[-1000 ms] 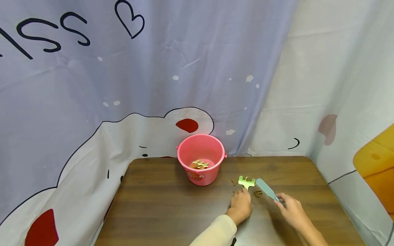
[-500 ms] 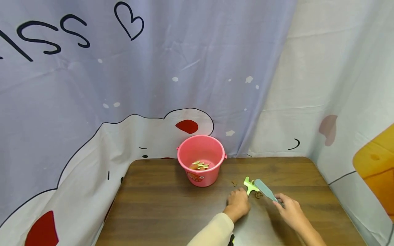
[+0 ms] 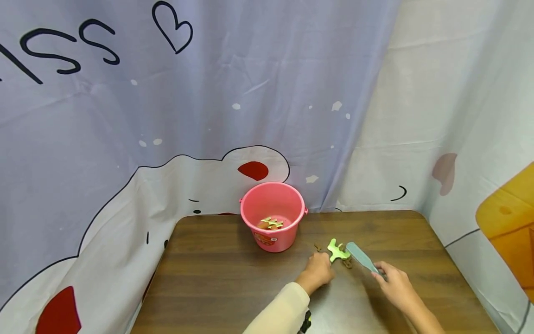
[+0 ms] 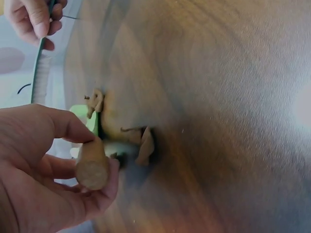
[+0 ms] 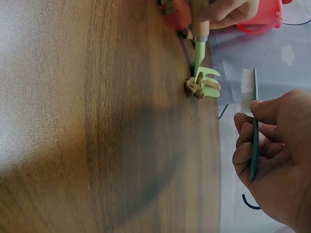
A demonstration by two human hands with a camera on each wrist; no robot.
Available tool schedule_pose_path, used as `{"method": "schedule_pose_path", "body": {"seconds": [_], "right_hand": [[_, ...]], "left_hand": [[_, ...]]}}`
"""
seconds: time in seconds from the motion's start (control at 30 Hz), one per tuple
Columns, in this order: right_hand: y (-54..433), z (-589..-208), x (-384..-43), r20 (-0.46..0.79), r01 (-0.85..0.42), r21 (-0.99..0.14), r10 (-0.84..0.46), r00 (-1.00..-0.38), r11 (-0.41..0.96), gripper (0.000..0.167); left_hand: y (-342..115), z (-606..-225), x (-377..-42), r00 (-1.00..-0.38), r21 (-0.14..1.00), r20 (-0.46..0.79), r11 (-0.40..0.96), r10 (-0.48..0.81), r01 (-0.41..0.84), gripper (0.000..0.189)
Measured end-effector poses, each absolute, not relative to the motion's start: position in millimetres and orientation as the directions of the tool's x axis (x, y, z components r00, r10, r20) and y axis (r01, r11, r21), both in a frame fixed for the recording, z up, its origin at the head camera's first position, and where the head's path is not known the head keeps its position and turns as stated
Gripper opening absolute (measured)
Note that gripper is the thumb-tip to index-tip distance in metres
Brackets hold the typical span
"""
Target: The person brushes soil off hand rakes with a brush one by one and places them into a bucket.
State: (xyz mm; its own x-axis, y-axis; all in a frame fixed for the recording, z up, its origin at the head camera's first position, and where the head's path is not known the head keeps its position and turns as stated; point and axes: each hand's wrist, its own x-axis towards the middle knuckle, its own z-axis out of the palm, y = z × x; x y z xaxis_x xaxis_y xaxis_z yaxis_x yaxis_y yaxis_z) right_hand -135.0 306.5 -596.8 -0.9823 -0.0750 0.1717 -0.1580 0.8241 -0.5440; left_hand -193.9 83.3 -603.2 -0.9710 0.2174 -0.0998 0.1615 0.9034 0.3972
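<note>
On the curtain (image 3: pixel 250 74) we read two big black letters, "SS" (image 3: pixel 50 55), with a slanted black stroke (image 3: pixel 21 64) before them cut off at the left edge, and a black outlined heart (image 3: pixel 176 28) drawn after them. We also see a label (image 3: pixel 264 239) on the front of the pink bucket (image 3: pixel 289 237), but its print is too small for us to read.

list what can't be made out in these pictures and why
Handle of the rake: head view, hidden by the left hand.
Bristles of the brush: head view, hidden by its back.
Things in the bucket: head view, partly behind its front wall.
Brown scraps: head view, too small for exact shapes.
</note>
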Motion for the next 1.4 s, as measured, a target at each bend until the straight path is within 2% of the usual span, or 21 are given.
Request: {"method": "schedule_pose_path", "body": {"seconds": [0.17,0.33,0.47,0.63,0.83,1.03,1.4], "right_hand": [[307,-597,-136,0.189,-0.172,-0.533,-0.082,-0.979,0.829,0.02],[307,-597,-138,0.186,-0.174,-0.536,-0.085,-0.979,0.826,0.02],[307,-597,-138,0.158,-0.158,-0.548,-0.084,-0.984,0.821,0.022],[306,-598,-137,0.141,-0.155,-0.552,-0.092,-0.986,0.819,0.023],[305,-600,-136,0.175,-0.171,-0.547,-0.088,-0.981,0.82,0.022],[305,-602,-134,0.155,-0.157,-0.565,-0.082,-0.984,0.81,0.024],[306,-606,-125,0.105,-0.122,-0.594,-0.074,-0.992,0.795,0.023]], "left_hand": [[71,-596,-198,-0.96,0.378,-0.155,0.911,0.234,0.162,0.023],[60,-593,-200,-0.961,0.281,-0.165,0.944,0.223,0.17,0.007],[52,-596,-200,-0.965,0.179,-0.136,0.963,0.225,0.199,0.009],[44,-606,-199,-0.966,0.132,-0.102,0.966,0.236,0.222,0.02],[35,-619,-201,-0.954,0.117,0.009,0.947,0.299,0.298,0.007],[28,-626,-203,-0.932,-0.018,0.125,0.94,0.339,0.34,0.009],[20,-641,-203,-0.922,-0.059,0.113,0.928,0.372,0.367,0.008]]}}
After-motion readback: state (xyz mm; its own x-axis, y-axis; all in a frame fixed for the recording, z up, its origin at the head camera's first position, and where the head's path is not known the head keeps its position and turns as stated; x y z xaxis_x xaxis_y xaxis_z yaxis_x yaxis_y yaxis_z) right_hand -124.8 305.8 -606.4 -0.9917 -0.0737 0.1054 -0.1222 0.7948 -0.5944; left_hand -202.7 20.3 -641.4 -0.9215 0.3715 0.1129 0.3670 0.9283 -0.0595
